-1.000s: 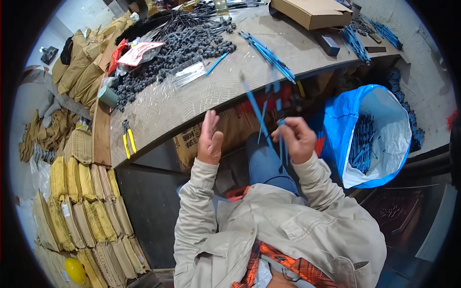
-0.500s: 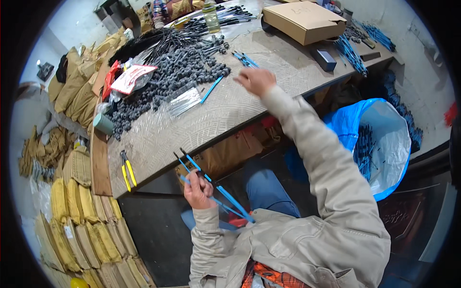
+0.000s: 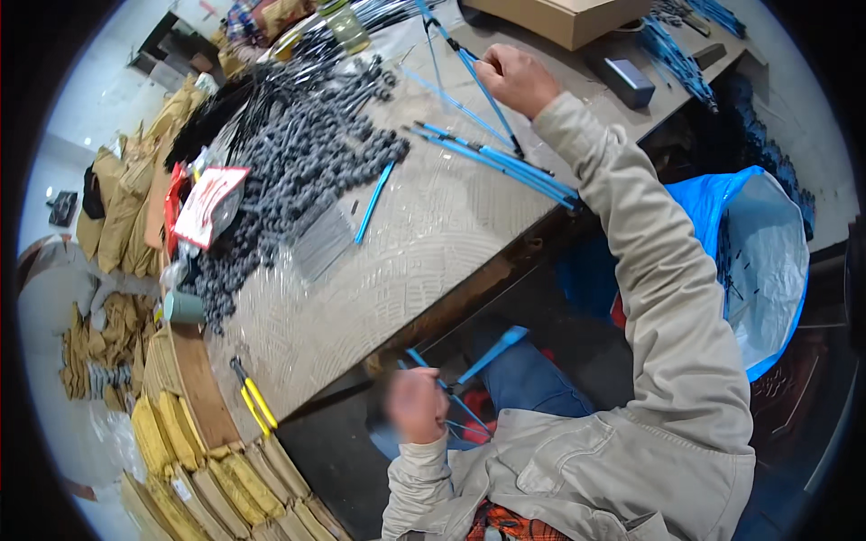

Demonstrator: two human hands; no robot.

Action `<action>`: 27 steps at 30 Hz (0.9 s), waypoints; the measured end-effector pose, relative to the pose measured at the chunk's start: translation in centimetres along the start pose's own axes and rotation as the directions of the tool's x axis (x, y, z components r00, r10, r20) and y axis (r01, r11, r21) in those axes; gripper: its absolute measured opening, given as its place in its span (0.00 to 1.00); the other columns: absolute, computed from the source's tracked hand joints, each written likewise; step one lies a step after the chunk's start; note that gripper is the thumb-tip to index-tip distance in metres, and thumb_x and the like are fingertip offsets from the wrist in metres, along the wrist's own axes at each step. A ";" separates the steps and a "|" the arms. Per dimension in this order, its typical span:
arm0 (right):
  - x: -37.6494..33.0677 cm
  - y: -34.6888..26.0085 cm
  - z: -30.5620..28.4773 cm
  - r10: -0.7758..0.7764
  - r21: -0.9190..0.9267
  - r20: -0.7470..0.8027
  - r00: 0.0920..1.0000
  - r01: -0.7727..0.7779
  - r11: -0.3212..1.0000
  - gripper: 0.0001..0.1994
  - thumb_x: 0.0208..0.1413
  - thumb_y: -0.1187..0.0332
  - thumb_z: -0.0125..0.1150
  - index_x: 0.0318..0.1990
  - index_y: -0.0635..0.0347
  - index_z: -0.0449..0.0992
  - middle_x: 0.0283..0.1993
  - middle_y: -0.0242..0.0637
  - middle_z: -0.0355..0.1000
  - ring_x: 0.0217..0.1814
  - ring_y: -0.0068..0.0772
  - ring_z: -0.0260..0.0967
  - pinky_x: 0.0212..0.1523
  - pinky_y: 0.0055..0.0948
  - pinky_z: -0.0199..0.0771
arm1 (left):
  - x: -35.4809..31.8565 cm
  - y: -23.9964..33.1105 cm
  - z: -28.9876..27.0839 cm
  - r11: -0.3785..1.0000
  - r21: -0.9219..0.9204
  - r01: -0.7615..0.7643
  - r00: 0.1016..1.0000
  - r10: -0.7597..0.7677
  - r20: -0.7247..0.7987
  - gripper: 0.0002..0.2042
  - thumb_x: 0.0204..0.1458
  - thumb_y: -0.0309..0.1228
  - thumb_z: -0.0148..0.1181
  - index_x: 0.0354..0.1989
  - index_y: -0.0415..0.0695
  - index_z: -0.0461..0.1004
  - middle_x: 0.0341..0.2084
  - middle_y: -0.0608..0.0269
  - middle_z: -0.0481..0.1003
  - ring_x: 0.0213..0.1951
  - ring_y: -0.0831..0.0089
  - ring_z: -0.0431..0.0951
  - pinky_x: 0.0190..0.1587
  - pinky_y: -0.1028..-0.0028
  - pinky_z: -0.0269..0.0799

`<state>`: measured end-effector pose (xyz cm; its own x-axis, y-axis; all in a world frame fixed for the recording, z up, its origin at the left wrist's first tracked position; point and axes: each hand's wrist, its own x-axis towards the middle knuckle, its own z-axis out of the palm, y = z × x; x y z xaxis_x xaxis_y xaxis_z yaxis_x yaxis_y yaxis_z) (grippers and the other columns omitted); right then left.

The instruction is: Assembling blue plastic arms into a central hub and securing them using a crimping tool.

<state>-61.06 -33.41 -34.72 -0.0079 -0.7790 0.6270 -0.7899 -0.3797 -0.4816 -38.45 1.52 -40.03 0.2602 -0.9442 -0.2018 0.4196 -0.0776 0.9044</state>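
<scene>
My right hand (image 3: 519,79), closed at the fingers, grips a blue jointed rod (image 3: 488,94) with black joints and thin blue arms, raised over the far part of the table. Below it lies a bundle of similar blue rods (image 3: 505,166), reaching to the table's front edge. Above my lap my left hand (image 3: 417,404) is blurred, but its fingers look curled around another blue jointed rod set (image 3: 492,353), whose arms spread out to the right. A single blue rod (image 3: 373,204) rests on the table beside a heap of small dark grey parts (image 3: 307,153).
Yellow-handled pliers (image 3: 256,402) lie at the table's left corner. A cardboard box (image 3: 577,22) and a small dark box (image 3: 625,83) are at the far right. A blue-lined bag (image 3: 762,261) stands right of my arm. Yellow-brown packets (image 3: 189,505) are stacked at left.
My right hand has lifted a blue jointed rod up from the bundle on the table. My left hand has swung its rods, and the whole view has shifted.
</scene>
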 end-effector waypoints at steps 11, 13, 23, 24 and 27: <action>-8.0 -1.6 -12.8 0.053 0.729 -0.341 0.938 0.229 0.645 0.07 0.61 0.69 0.42 0.43 0.62 0.62 0.35 0.43 0.70 0.33 0.35 0.72 0.35 0.27 0.74 | 3.2 0.3 2.6 0.950 0.292 -0.111 0.971 0.041 0.236 0.09 0.56 0.30 0.44 0.36 0.38 0.70 0.10 0.63 0.67 0.10 0.80 0.61 0.13 0.84 0.54; -11.3 -2.3 -14.9 0.072 0.674 -0.372 0.925 0.216 0.706 0.08 0.62 0.69 0.40 0.44 0.61 0.61 0.36 0.46 0.69 0.30 0.35 0.72 0.34 0.27 0.75 | 3.1 1.0 2.3 0.978 0.181 -0.102 0.986 0.075 0.148 0.10 0.56 0.31 0.43 0.38 0.38 0.69 0.12 0.61 0.69 0.10 0.79 0.63 0.13 0.84 0.56; -27.3 -13.3 -8.4 0.033 0.690 0.416 0.909 -0.339 0.640 0.03 0.56 0.75 0.47 0.37 0.63 0.65 0.19 0.34 0.66 0.16 0.23 0.63 0.18 0.18 0.63 | 2.2 2.3 1.3 0.974 -0.062 -0.220 0.975 0.217 -0.047 0.16 0.59 0.37 0.41 0.45 0.37 0.64 0.34 0.52 0.74 0.31 0.69 0.76 0.34 0.78 0.72; -28.2 -14.7 -7.6 0.010 0.671 0.457 0.890 -0.352 0.653 0.03 0.55 0.75 0.49 0.36 0.63 0.65 0.20 0.34 0.67 0.16 0.23 0.63 0.18 0.18 0.62 | 1.8 2.6 1.1 0.960 -0.134 -0.244 0.967 0.229 -0.115 0.15 0.59 0.36 0.43 0.45 0.37 0.65 0.31 0.53 0.75 0.28 0.71 0.76 0.32 0.80 0.71; -29.3 -17.2 -7.0 -0.097 0.656 0.542 0.835 -0.348 0.670 0.03 0.54 0.76 0.50 0.36 0.64 0.67 0.21 0.33 0.67 0.15 0.22 0.62 0.17 0.18 0.62 | 0.2 3.2 -1.9 0.954 -0.017 -0.300 0.939 0.292 -0.182 0.13 0.57 0.34 0.46 0.44 0.37 0.65 0.28 0.55 0.74 0.25 0.73 0.74 0.29 0.81 0.69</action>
<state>-51.55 -0.57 -40.59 0.4026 -0.8837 0.2387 -0.1241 -0.3110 -0.9423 -35.43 1.68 -37.92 0.5253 -0.8509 0.0063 0.3366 0.2146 0.9169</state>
